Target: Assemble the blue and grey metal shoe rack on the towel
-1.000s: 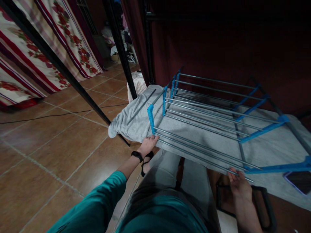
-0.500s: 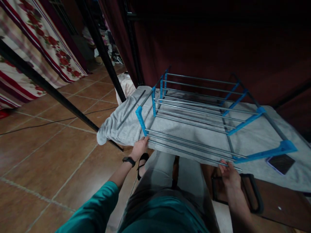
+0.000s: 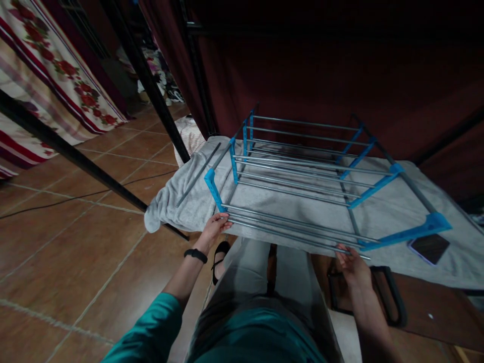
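Note:
My left hand [image 3: 215, 228] is closed at the left end of a thin grey metal rod [image 3: 287, 236]. Pinched around the same rod near its right end are the fingers of my right hand [image 3: 353, 264]. The rod lies along the front of a rack [image 3: 295, 194] built from metal rods and blue plastic brackets. Just beyond my left fingers stands a blue bracket [image 3: 214, 190]. A longer blue bracket [image 3: 404, 235] extends to the right of my right hand. The rack rests on a grey blanket [image 3: 287, 201]; my fingers partly hide both rod ends.
A separate rod [image 3: 198, 174] lies on the blanket at left. A phone [image 3: 429, 248] lies by the right bracket. Black frame poles [image 3: 147, 80] rise at left. A cable [image 3: 91, 194] crosses the tiled floor. A brown board with a black handle [image 3: 395, 297] is below right.
Both hands keep their hold on the rod, which sits slightly nearer the rack's left bracket. The whole view has shifted a little.

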The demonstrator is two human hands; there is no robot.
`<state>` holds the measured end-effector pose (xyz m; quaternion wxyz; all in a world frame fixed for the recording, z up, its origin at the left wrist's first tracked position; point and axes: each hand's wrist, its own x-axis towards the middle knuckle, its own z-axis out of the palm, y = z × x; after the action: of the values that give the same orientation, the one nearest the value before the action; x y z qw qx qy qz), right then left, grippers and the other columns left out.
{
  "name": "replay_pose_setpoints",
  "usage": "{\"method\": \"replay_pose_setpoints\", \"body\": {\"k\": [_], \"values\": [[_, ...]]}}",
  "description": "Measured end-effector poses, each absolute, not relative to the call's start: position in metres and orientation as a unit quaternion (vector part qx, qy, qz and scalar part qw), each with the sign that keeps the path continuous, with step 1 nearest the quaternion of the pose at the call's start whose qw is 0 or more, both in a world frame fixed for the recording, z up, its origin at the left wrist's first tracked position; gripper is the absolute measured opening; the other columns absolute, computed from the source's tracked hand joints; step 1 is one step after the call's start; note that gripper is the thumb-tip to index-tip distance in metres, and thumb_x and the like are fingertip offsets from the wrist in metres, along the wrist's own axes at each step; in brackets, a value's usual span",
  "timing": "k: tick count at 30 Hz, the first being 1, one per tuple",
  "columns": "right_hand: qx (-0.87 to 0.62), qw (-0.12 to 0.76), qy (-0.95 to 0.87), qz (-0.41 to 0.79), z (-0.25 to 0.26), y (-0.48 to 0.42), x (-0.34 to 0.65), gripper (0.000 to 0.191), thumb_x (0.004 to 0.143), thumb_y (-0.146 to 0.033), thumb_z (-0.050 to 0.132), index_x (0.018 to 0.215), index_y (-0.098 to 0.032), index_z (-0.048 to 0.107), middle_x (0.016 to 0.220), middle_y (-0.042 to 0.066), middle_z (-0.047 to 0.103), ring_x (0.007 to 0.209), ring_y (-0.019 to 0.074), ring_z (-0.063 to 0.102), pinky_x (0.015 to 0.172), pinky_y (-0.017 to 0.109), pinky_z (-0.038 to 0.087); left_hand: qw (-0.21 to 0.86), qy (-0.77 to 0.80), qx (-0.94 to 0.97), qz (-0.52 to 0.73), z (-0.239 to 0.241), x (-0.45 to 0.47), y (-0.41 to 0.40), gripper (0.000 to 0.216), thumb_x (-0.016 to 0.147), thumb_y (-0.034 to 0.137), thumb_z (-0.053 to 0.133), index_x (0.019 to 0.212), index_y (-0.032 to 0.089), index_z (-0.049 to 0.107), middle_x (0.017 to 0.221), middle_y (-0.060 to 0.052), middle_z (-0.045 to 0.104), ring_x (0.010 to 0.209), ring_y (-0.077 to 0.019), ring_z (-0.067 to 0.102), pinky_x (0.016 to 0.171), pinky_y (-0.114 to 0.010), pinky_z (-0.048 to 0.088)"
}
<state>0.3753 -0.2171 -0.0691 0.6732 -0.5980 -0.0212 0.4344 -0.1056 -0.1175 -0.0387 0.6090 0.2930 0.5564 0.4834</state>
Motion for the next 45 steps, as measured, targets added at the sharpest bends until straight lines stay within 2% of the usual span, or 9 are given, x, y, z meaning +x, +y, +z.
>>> {"method": "replay_pose_setpoints", "body": {"k": [3,9,16,30,36,45], "values": [[-0.598,0.674,-0.022,0.433,-0.067,-0.216,0.372,0.008,0.079,-0.015,0.062,0.083,-0.02,0.058,0.085,0.0,0.068,0.075,0.0125,0.068,0.076,0.029,0.062,0.596,0.572,0.274,0.492,-0.042,-0.105,-0.116,0.012,0.082,0.017,0.07,0.09,0.014,0.061,0.068,-0.003,0.066,0.063,-0.0125,0.069,0.063,-0.022,0.056],[-0.588,0.684,-0.052,0.429,-0.066,-0.215,0.374,0.013,0.075,-0.018,0.069,0.082,-0.021,0.058,0.084,0.001,0.068,0.076,0.0152,0.069,0.084,0.036,0.062,0.578,0.593,0.266,0.494,-0.045,-0.1,-0.11,0.013,0.081,0.017,0.072,0.086,0.013,0.061,0.064,-0.003,0.067,0.058,-0.0134,0.068,0.058,-0.022,0.055],[-0.58,0.704,-0.053,0.406,-0.078,-0.213,0.376,0.014,0.072,-0.017,0.071,0.081,-0.02,0.06,0.082,0.001,0.068,0.075,0.0152,0.069,0.082,0.034,0.062,0.568,0.598,0.272,0.495,-0.048,-0.099,-0.11,0.015,0.079,0.019,0.073,0.088,0.014,0.063,0.065,-0.003,0.069,0.058,-0.014,0.068,0.059,-0.023,0.055],[-0.571,0.716,-0.04,0.4,-0.086,-0.215,0.373,0.007,0.078,-0.014,0.062,0.084,-0.017,0.064,0.084,0.004,0.07,0.077,0.0123,0.07,0.077,0.023,0.061,0.541,0.604,0.279,0.514,-0.051,-0.095,-0.113,0.015,0.075,0.022,0.07,0.087,0.014,0.063,0.067,-0.002,0.069,0.062,-0.016,0.069,0.065,-0.027,0.055],[-0.578,0.709,-0.015,0.403,-0.078,-0.212,0.37,0.011,0.08,-0.012,0.055,0.083,-0.018,0.063,0.081,0.003,0.07,0.074,0.0121,0.07,0.069,0.022,0.061,0.543,0.608,0.275,0.509,-0.052,-0.096,-0.111,0.02,0.072,0.024,0.069,0.088,0.013,0.064,0.065,-0.003,0.069,0.061,-0.0174,0.07,0.064,-0.028,0.055],[-0.57,0.715,-0.013,0.405,-0.077,-0.214,0.367,0.009,0.079,-0.014,0.053,0.08,-0.018,0.061,0.079,0.004,0.072,0.073,0.0124,0.07,0.07,0.022,0.06,0.54,0.599,0.277,0.523,-0.05,-0.095,-0.113,0.018,0.07,0.023,0.069,0.085,0.014,0.065,0.073,-0.002,0.068,0.061,-0.0155,0.068,0.068,-0.029,0.057]]}}
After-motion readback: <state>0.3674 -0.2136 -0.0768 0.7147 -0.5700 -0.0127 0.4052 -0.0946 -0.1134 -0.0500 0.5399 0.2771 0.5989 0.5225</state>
